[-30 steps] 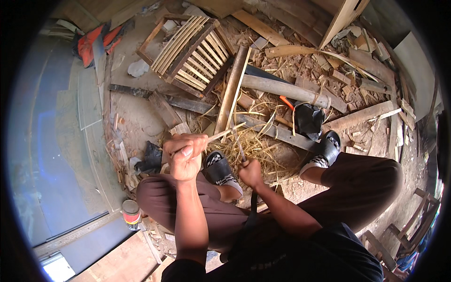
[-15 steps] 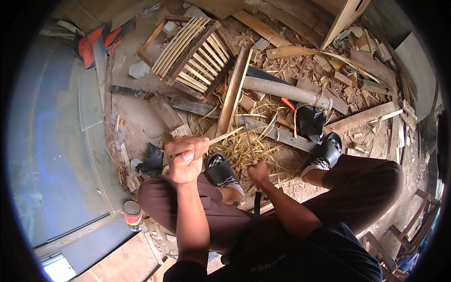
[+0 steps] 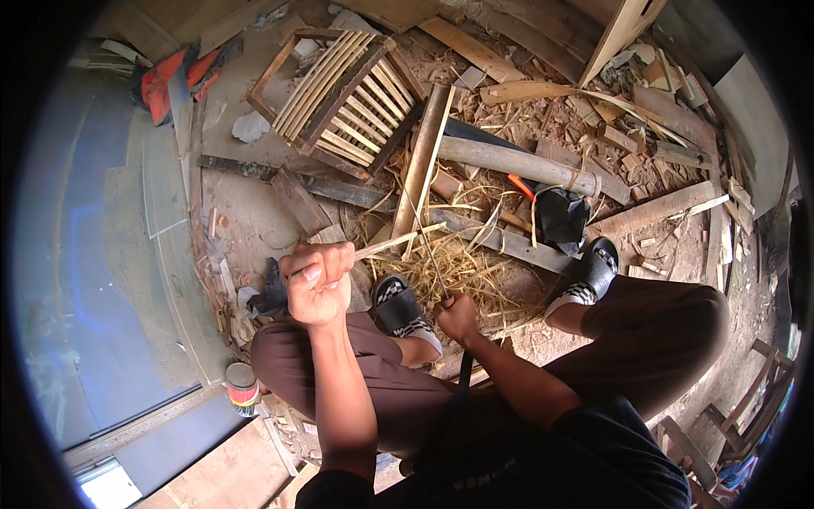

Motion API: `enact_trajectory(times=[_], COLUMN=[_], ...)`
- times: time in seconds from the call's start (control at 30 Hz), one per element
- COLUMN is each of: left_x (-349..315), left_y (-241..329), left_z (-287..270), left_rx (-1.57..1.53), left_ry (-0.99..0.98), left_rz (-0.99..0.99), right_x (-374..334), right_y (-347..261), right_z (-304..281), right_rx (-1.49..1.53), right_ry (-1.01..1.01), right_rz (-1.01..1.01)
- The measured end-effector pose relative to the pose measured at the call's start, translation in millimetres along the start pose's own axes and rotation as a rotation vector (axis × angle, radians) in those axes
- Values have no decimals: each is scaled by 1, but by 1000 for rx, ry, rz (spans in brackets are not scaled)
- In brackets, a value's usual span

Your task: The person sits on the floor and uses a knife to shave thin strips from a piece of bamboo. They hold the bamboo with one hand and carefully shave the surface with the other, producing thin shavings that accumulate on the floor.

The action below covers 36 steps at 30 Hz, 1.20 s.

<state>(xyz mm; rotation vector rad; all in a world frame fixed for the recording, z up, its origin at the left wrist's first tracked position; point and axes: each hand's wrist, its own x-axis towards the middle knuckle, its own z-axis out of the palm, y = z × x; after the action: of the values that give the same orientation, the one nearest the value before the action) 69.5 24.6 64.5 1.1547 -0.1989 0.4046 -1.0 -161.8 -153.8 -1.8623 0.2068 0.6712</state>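
Note:
My left hand [image 3: 319, 282] is closed in a fist around a pale wooden stick [image 3: 394, 243], which points out to the right. In my right hand [image 3: 458, 317] is a long knife [image 3: 432, 259], its dark, narrow blade rising up and to the left. The blade crosses the stick near the stick's far end; whether they touch I cannot tell. The fingers of my right hand wrap its handle, which is mostly hidden. Below both hands, a heap of curly shavings [image 3: 475, 276] lies between my sandalled feet.
A slatted wooden frame [image 3: 356, 110] lies beyond my hands, with a plank [image 3: 421, 170] leaning by it. A round pole [image 3: 517, 164] and a black bag [image 3: 561, 220] are at the right. Scrap wood litters the floor; a tin can [image 3: 242, 388] stands at my left.
My left hand has drawn slightly left and down with the stick. My right hand has shifted left, and the knife blade now tilts left across the stick.

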Motion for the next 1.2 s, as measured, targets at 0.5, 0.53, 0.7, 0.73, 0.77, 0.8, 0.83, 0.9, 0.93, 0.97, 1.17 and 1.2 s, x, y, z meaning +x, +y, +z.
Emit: enact_trajectory(times=[0.5, 0.53, 0.7, 0.73, 0.77, 0.8, 0.83, 0.9, 0.93, 0.97, 1.17, 1.2], left_x=[-6, -2, -4, -4, -5, -5, 0, 0, -2, -4, 1, 0], left_y=[-3, -4, 0, -1, -2, -4, -8, -10, -8, -3, -7, -7], left_z=[12, 13, -4, -6, -3, 4, 12, 13, 10, 7, -11, -11], left_rx=[65, 53, 6, -21, -19, -15, -8, -39, -26, -11, -12, 11], left_ry=[-64, -71, -3, 25, 13, -9, -44, -45, -22, 7, 170, 190], left_rz=[-1, -5, -4, -6, -2, -1, 0, 12, 13, 22, 34, 40], right_x=[10, 9, -4, 4, 9, 17, 24, 21, 13, 1, 21, 23], right_y=[17, 16, 22, 46, 68, 88, 95, 71, 48, 12, 66, 68], right_z=[-8, -3, 11, 10, 5, -3, -2, 7, 6, 5, -5, -10], right_rx=[-17, 28, 66, 19, -66, -146, -215, -51, 18, 149, -153, -223], right_ry=[-27, -39, 6, 36, 42, 53, 68, 4, -37, -103, -11, -6], right_rz=[-65, -141, -53, 66, 128, 190, 249, 72, -13, -135, 164, 241])
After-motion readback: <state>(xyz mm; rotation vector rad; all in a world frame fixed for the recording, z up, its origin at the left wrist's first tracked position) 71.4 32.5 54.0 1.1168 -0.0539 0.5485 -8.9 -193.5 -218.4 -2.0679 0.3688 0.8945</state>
